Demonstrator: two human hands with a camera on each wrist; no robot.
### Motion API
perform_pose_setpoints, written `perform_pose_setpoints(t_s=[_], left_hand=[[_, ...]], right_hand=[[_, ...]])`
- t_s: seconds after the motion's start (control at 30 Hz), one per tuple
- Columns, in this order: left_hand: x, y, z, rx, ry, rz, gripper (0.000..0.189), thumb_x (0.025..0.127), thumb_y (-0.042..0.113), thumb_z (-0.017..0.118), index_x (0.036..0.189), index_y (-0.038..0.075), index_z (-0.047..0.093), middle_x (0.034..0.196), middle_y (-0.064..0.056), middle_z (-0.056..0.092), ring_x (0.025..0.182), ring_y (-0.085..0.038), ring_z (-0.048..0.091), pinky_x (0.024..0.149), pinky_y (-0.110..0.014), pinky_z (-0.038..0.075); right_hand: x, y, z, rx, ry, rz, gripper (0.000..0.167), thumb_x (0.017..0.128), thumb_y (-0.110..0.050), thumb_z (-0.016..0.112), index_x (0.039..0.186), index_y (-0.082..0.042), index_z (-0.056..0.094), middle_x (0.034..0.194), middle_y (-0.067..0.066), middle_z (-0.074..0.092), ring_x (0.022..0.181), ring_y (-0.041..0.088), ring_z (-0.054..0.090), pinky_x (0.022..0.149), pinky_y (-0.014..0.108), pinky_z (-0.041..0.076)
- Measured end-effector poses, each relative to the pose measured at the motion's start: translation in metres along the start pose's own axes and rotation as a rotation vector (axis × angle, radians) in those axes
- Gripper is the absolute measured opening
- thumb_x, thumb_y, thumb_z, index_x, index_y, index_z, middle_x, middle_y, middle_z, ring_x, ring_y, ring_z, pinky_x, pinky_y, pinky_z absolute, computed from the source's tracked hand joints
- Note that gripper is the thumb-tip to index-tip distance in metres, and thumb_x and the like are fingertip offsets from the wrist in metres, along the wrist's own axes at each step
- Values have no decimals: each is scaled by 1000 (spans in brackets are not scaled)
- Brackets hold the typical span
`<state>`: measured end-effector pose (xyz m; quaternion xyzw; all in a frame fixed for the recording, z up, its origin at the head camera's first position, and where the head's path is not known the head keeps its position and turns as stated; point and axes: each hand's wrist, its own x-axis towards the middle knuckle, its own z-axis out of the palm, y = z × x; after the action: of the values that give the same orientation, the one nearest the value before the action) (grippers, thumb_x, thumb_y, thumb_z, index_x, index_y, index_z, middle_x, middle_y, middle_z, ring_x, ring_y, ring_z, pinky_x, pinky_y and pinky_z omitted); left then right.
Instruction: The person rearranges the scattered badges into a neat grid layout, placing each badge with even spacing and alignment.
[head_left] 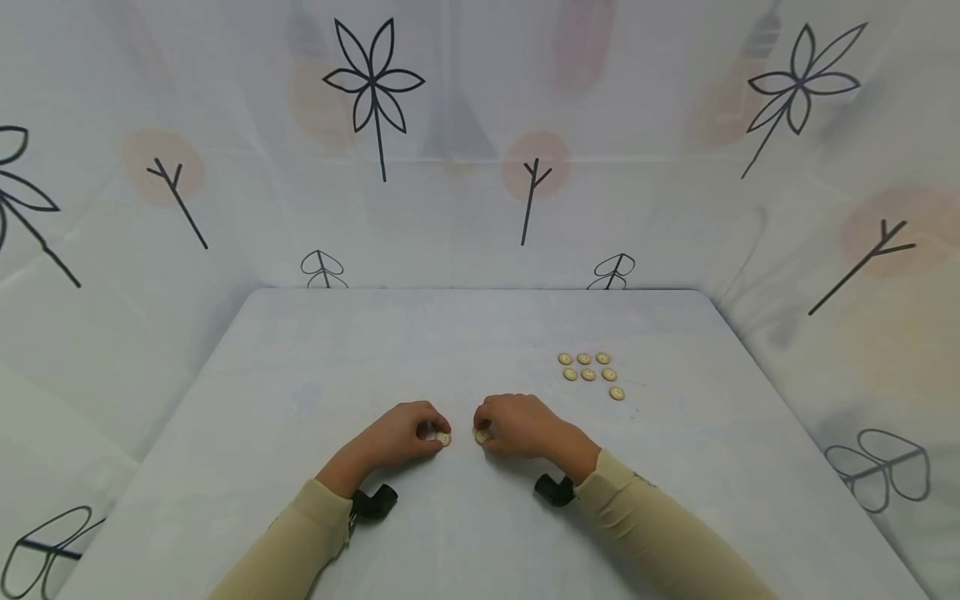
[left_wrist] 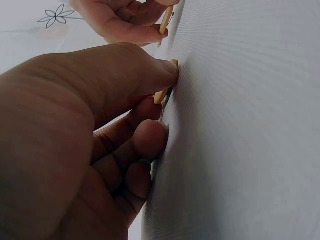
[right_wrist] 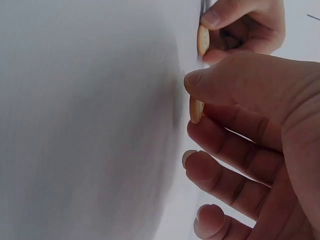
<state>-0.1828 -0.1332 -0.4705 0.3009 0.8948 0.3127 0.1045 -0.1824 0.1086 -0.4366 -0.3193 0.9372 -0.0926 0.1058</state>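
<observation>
My left hand (head_left: 402, 433) pinches a small round tan disc (head_left: 444, 438) between thumb and fingertips, low over the white table. Its edge shows orange-tan in the left wrist view, where the thumb covers part of the disc (left_wrist: 159, 97). Just to the right, my right hand (head_left: 522, 427) pinches a second such disc (head_left: 481, 437). In the right wrist view that disc (right_wrist: 196, 111) stands on edge between thumb and index finger, with faint dark marks on its face. A short gap separates the two hands. The discs' exact kind is unclear.
Several similar discs (head_left: 588, 375) lie in loose rows on the table (head_left: 337, 350), beyond my right hand. A dark wrist camera (head_left: 375, 502) sits under the left wrist, another camera (head_left: 555, 490) under the right. White cloth (head_left: 450, 217) with plant drawings hangs around the table.
</observation>
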Motion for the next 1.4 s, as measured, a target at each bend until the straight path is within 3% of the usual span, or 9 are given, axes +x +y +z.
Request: perform_pose_setpoints(t_s=[0.57, 1.4], left_hand=[[-1, 3, -1, 13, -11, -22, 15, 89, 23, 68, 104, 23, 71, 94, 14, 61, 77, -4, 51, 70, -22, 45], [-2, 3, -1, 23, -14, -25, 15, 90, 25, 68, 105, 24, 71, 94, 16, 60, 77, -3, 52, 71, -22, 45]], right_hand=[[-9, 28, -3, 0, 22, 146, 16, 84, -24, 71, 100, -26, 71, 99, -13, 64, 86, 7, 56, 77, 32, 49], [-30, 75, -12, 72, 91, 235, 18, 86, -17, 69, 104, -18, 70, 105, -5, 68, 101, 15, 63, 88, 38, 50]])
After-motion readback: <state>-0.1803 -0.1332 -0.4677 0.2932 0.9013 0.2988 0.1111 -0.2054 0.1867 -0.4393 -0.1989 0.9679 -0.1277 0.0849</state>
